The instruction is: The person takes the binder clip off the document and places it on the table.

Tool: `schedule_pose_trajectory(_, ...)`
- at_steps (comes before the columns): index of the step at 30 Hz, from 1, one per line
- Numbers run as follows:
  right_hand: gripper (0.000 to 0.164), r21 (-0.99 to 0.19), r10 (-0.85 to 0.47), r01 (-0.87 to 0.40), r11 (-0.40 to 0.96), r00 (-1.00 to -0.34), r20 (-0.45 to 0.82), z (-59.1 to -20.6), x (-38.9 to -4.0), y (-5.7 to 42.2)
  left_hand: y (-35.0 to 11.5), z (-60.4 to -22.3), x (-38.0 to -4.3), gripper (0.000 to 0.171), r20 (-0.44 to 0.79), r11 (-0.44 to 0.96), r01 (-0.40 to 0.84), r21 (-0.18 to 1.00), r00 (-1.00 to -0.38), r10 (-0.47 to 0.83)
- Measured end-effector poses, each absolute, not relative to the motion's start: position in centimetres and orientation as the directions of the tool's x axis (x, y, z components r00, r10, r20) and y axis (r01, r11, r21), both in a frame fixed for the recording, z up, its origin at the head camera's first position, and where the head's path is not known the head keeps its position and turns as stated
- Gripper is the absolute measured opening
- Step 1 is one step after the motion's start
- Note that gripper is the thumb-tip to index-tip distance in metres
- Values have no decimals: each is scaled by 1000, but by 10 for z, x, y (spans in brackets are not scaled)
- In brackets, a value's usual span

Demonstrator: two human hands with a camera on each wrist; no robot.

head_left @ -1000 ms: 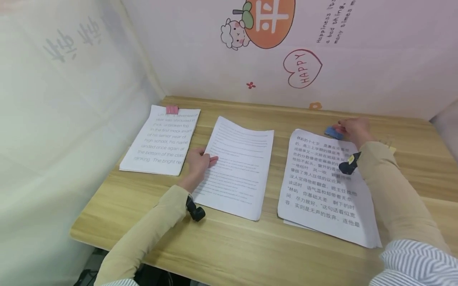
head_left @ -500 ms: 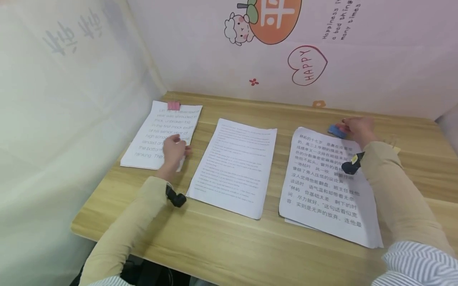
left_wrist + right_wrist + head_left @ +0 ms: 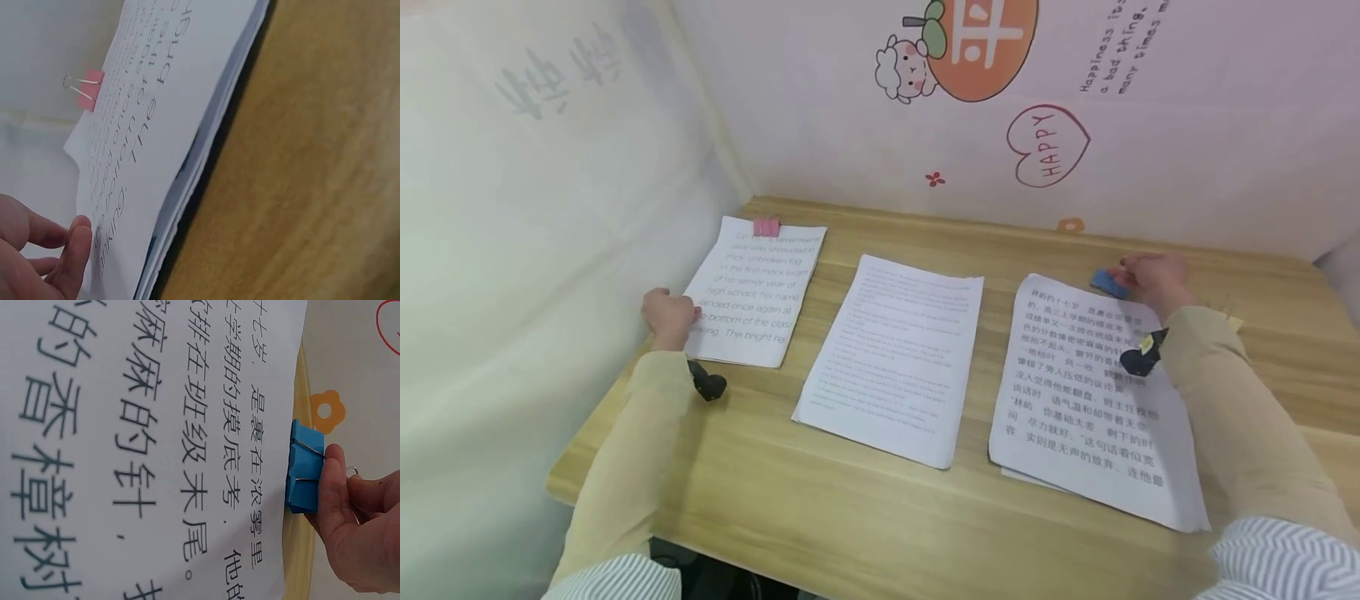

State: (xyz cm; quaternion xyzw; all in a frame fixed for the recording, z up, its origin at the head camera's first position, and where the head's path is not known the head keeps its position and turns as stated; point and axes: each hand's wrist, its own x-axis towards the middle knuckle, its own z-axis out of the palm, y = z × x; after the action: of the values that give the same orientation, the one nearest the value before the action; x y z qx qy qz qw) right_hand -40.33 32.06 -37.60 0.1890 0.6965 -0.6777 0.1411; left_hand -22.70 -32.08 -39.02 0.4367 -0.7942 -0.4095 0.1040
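My right hand (image 3: 1159,282) pinches the wire handles of a blue binder clip (image 3: 306,467) at the top edge of the right stack of paper (image 3: 1075,400), printed in large Chinese text. Whether the clip's mouth is around the sheets I cannot tell. At the far left my left hand (image 3: 668,317) has its fingers curled at the left edge of another stack of paper (image 3: 760,292), with thumb and fingertips pinching that edge in the left wrist view. A pink binder clip (image 3: 91,89) sits on this stack's top edge.
Between the two stacks lies a middle stack of paper (image 3: 887,358) in small print, with no clip visible on it. All rest on a wooden table (image 3: 850,517). A printed white curtain (image 3: 835,150) rises behind. A small yellowish item (image 3: 1236,323) shows beyond the right forearm.
My left hand has moved left from the middle stack, across the left stack, to that stack's left edge. My right hand stays at the blue clip.
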Motion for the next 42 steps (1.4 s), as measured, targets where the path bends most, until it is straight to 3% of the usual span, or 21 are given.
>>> schedule_pose_trajectory(7, 7, -902, 55, 431, 12, -901, -430, -383, -404, 318, -329, -394, -228, 58, -217, 155, -536, 830, -566, -796)
schedule_pose_trajectory(14, 7, -911, 63, 412, 33, -910, -410, -384, -405, 319, -323, -395, -234, 56, -109, 288, -533, 796, -594, -797)
schedule_pose_trajectory(25, 11, -909, 84, 415, 50, -908, -410, -384, -404, 320, -324, -396, -237, 56, -119, 400, -567, 720, -669, -734)
schedule_pose_trajectory(35, 7, -896, 101, 429, 119, -903, -418, -384, -402, 322, -329, -405, -237, 42, -222, 236, -572, 785, -617, -755)
schedule_pose_trajectory(42, 27, -863, 141, 388, 324, -922, -361, -380, -403, 329, -334, -409, -241, 43, -301, 102, -534, 839, -614, -730)
